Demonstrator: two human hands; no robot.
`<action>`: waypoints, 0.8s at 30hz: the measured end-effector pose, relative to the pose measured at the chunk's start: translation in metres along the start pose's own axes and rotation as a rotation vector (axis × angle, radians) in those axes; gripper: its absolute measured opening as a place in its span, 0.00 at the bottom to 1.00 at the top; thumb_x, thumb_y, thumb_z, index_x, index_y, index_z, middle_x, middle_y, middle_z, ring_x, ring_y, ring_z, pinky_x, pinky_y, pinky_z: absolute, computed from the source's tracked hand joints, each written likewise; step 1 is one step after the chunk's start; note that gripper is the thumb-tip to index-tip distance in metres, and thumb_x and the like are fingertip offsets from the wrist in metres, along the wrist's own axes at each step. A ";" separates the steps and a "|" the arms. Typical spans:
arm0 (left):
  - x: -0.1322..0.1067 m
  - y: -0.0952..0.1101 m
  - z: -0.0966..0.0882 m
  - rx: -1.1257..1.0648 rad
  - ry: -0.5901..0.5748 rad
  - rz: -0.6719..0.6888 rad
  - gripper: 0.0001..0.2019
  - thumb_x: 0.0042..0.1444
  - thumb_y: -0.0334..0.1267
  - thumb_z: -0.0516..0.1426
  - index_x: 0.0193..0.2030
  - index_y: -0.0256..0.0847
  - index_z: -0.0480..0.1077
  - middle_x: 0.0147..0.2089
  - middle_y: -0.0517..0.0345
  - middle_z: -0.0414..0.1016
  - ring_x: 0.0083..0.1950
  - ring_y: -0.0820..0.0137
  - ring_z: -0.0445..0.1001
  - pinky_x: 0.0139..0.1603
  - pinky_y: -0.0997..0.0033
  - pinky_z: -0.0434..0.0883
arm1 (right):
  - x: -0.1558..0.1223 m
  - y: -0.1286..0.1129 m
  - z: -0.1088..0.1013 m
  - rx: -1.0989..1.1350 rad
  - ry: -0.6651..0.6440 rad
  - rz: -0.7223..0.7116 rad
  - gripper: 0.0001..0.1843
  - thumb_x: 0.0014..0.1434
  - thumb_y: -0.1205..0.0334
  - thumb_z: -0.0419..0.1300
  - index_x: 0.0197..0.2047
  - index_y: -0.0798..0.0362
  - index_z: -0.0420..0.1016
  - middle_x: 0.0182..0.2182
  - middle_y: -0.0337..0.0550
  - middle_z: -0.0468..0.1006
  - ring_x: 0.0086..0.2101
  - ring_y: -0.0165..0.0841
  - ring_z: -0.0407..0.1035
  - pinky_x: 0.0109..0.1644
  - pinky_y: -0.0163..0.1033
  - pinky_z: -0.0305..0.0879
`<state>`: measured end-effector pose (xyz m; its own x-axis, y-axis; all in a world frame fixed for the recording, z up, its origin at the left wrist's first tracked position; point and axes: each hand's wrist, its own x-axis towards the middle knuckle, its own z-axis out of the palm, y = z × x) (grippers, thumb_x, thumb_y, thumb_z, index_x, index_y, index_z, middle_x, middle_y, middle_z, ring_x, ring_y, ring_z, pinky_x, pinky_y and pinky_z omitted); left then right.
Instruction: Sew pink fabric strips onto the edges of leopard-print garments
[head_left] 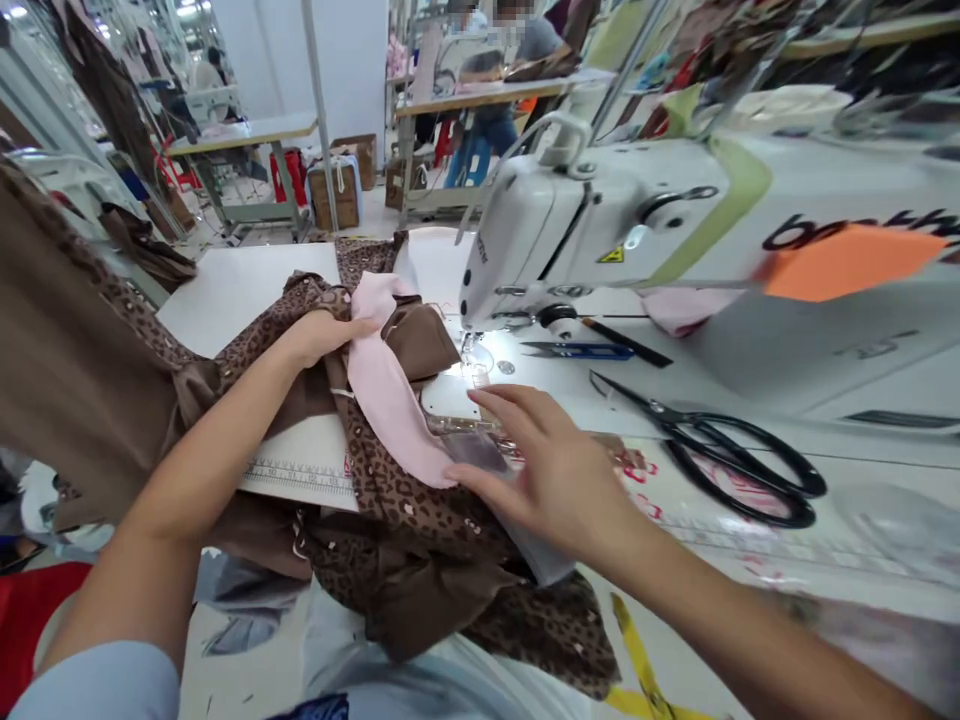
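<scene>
A pale pink fabric strip [390, 410] lies curved over a brown leopard-print garment [382, 465] on the sewing table. My left hand [322, 338] is closed at the strip's upper part, thumb on the pink cloth and fingers hidden by the fabric. Over the lower end of the strip, my right hand [559, 465] is open with thumb and fingers apart; the thumb tip touches or nearly touches the pink cloth. A plain brown piece [424, 342] of the garment lies beside the lit needle area of the sewing machine [525, 235]. The garment hangs over the table's front edge.
Black scissors [731, 455] and blue thread snips [581, 350] lie right of the needle. A yellow tape measure [637, 650] is at the lower right. Brown cloth [82, 350] hangs at left. Behind are other tables and a person [510, 60] at work.
</scene>
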<state>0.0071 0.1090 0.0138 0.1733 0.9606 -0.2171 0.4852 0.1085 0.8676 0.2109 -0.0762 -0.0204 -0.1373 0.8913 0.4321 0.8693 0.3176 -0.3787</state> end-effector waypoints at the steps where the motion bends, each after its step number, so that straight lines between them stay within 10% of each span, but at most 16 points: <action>1: 0.002 -0.002 0.000 -0.147 -0.015 -0.006 0.22 0.35 0.41 0.67 0.39 0.33 0.72 0.36 0.52 0.77 0.46 0.61 0.74 0.51 0.65 0.69 | 0.009 -0.003 0.007 0.035 -0.055 0.006 0.23 0.54 0.45 0.55 0.44 0.56 0.70 0.44 0.55 0.70 0.45 0.46 0.64 0.45 0.49 0.62; 6: 0.000 -0.007 -0.002 -0.500 -0.045 -0.005 0.12 0.42 0.36 0.64 0.34 0.32 0.72 0.33 0.51 0.77 0.39 0.61 0.76 0.48 0.60 0.72 | 0.020 0.008 0.022 0.352 -0.272 0.184 0.18 0.61 0.53 0.44 0.29 0.53 0.68 0.25 0.43 0.72 0.28 0.34 0.66 0.34 0.39 0.62; 11: -0.019 0.000 0.002 -0.917 -0.208 -0.034 0.08 0.52 0.31 0.54 0.34 0.29 0.72 0.32 0.48 0.77 0.40 0.63 0.76 0.53 0.61 0.70 | 0.001 0.009 0.013 1.151 -0.363 0.761 0.19 0.52 0.42 0.57 0.32 0.51 0.70 0.26 0.39 0.74 0.30 0.33 0.68 0.34 0.36 0.64; 15: -0.038 0.006 0.005 -1.069 -0.340 -0.013 0.13 0.56 0.36 0.50 0.42 0.30 0.71 0.38 0.48 0.77 0.48 0.61 0.74 0.58 0.58 0.66 | -0.006 -0.001 0.007 1.407 -0.376 0.933 0.21 0.43 0.44 0.65 0.34 0.52 0.74 0.28 0.41 0.76 0.31 0.35 0.70 0.35 0.37 0.66; 20: -0.047 0.003 0.015 -0.826 -0.463 0.076 0.21 0.48 0.50 0.58 0.43 0.35 0.72 0.40 0.50 0.77 0.48 0.57 0.73 0.54 0.56 0.67 | -0.015 0.005 0.004 1.351 -0.302 0.920 0.25 0.42 0.42 0.65 0.35 0.53 0.74 0.32 0.43 0.75 0.33 0.35 0.69 0.37 0.37 0.66; 24: -0.039 -0.013 0.016 -0.135 -0.302 0.021 0.22 0.36 0.53 0.64 0.31 0.35 0.74 0.32 0.52 0.77 0.38 0.59 0.75 0.47 0.59 0.71 | -0.039 0.004 -0.004 1.236 -0.470 0.780 0.22 0.48 0.43 0.62 0.36 0.53 0.71 0.31 0.43 0.74 0.32 0.34 0.67 0.34 0.36 0.65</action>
<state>0.0081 0.0658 0.0040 0.4386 0.8458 -0.3037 0.3641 0.1418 0.9205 0.2215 -0.1108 -0.0354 -0.1887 0.9014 -0.3897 -0.0992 -0.4123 -0.9056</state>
